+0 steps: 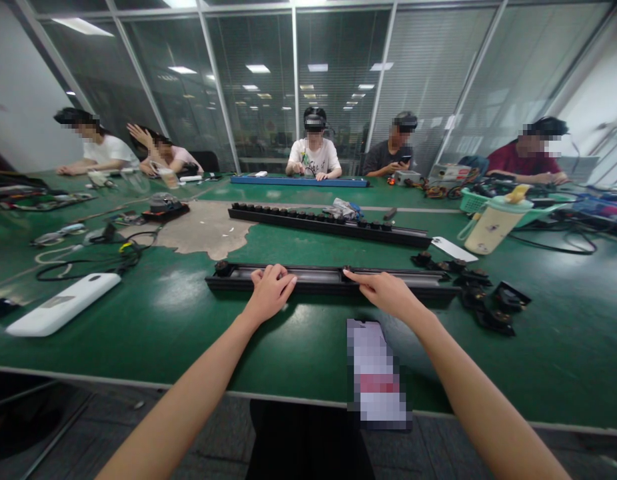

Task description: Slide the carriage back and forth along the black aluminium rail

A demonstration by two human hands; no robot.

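A long black channel rail [318, 288] lies crosswise on the table in front of me. My left hand [272, 288] is closed over its left half, fingers bent into the channel and thumb at the near edge. The index finger of my right hand [386, 291] reaches to a small black part [345, 272] in the channel, its tip against it; the other fingers are folded and partly hidden. Another black part [221, 268] sits at the rail's left end. Several loose black parts [476, 293] are scattered by the right end.
Behind lies a second black rail [328, 225] carrying a row of parts. A phone [378, 373] overhangs the near table edge. A white device [63, 305] is at left; a white phone [453, 249] and cream tumbler [497, 223] stand at right. Several people sit across the table.
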